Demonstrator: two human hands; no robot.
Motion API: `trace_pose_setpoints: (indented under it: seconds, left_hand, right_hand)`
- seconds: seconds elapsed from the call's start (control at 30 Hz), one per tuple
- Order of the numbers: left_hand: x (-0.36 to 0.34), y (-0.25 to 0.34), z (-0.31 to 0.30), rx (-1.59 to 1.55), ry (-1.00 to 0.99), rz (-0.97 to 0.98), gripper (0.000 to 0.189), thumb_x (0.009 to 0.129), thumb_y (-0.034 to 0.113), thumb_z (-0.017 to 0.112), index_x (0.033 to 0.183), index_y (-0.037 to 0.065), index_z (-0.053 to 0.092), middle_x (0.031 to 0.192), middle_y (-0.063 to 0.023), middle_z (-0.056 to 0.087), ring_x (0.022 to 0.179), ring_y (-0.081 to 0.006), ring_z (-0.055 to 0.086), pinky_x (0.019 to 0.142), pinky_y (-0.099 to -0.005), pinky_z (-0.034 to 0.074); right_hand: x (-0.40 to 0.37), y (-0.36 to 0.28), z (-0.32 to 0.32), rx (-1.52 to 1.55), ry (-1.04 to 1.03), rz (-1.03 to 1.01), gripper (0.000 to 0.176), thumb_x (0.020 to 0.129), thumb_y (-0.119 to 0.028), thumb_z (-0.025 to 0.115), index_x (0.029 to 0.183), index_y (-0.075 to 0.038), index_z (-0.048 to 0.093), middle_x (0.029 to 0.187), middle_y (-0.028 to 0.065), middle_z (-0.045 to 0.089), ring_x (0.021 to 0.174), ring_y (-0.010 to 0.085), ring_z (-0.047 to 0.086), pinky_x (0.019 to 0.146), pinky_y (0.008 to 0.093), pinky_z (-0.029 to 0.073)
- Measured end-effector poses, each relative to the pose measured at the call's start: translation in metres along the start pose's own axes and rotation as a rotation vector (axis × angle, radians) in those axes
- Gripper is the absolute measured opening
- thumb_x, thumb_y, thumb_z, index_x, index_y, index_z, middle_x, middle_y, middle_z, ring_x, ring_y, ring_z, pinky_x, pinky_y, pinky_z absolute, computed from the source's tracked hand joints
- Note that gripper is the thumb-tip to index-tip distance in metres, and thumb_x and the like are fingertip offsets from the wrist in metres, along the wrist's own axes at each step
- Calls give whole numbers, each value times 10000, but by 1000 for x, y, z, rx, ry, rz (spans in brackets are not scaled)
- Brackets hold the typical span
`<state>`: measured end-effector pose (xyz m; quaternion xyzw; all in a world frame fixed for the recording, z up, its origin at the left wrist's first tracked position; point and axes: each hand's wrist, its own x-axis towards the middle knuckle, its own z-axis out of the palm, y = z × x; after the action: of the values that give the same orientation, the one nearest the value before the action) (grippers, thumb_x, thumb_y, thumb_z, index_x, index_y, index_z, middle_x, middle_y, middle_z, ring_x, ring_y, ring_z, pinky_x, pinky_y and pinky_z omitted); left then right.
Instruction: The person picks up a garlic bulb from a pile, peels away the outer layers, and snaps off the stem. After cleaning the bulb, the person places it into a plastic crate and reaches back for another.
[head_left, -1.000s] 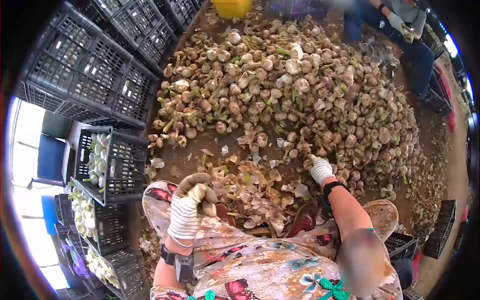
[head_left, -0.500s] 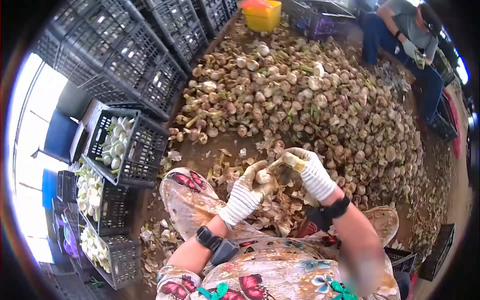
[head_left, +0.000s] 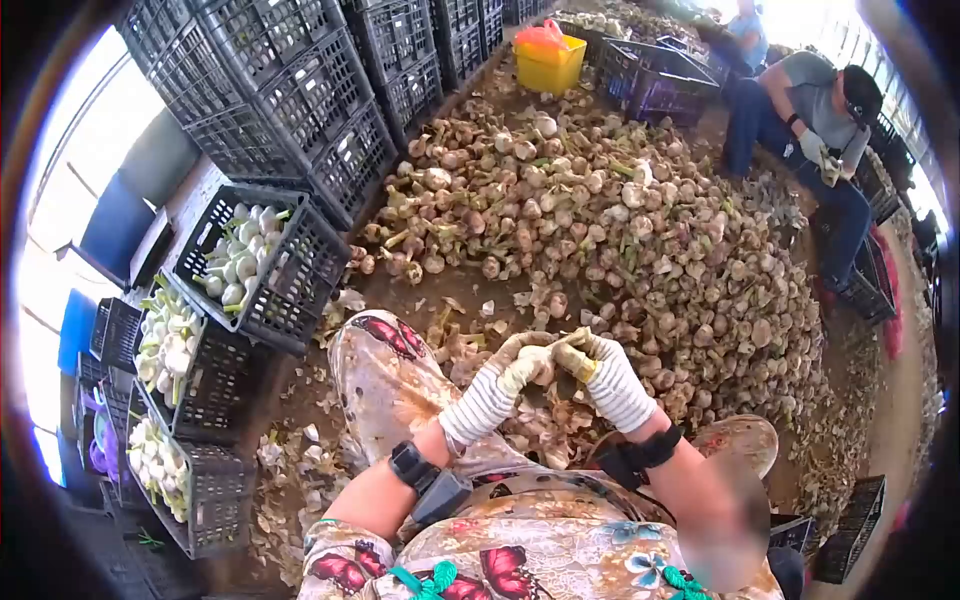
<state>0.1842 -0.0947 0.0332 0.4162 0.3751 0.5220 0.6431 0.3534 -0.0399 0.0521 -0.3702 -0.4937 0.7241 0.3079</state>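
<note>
A pale garlic bulb (head_left: 543, 367), mostly covered by fingers, is held in front of my lap. My left hand (head_left: 497, 388), in a soiled white knitted glove, wraps round it from the left. From the right, my right hand (head_left: 606, 378), gloved the same way, has its thumb and fingers pinched against the bulb; exactly what lies under these fingertips is hidden. Loose garlic skins (head_left: 548, 425) lie below my hands between my legs. Just beyond my hands spreads a big heap of unpeeled garlic bulbs (head_left: 640, 240).
At left, crates of cleaned white garlic (head_left: 285, 285) stand beside tall stacks of black crates (head_left: 300, 110). A yellow bucket (head_left: 550, 68) and a dark crate (head_left: 655, 85) are behind the heap. A gloved co-worker (head_left: 815, 130) sits at the right; another person is farther back.
My view has tilted up slightly, showing more of the background. My hands have drawn closer together, and the right fingers now cover more of the bulb.
</note>
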Motion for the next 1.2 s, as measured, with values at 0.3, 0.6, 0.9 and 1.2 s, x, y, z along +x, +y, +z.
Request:
trace_pose_setpoints:
  seconds: [0.3,0.6,0.9,1.2]
  left_hand:
    - [-8,3,3,6,4,-50,568,852,203,632,1320,73,337,1051,-16,516,952,-102,500,858,-263,439]
    - [-10,7,-1,-241,176,-107,452,898,452,475,1175,95,484,947,-57,574,759,-132,574,578,-271,497]
    - [2,17,-16,-468,-62,-111,688,783,587,574,1264,114,443,1130,-83,546,856,-201,583,748,-379,495]
    - [-16,19,-16,-651,-16,-63,508,827,176,643,1282,103,429,1123,-50,548,981,-171,552,842,-316,470]
  right_hand:
    - [-4,8,-1,129,2,46,171,860,-134,620,987,-18,620,902,17,631,762,72,569,675,211,466]
    - [5,8,11,-262,34,-272,155,876,-51,573,1021,-14,615,921,12,627,825,66,534,755,221,445]
    - [-3,-6,15,-194,37,-281,158,872,-74,592,1022,-24,599,962,7,610,886,77,531,805,238,428]
    - [-8,-4,26,-62,35,-228,181,874,-91,589,1045,-34,598,927,-13,606,845,67,527,773,218,430]
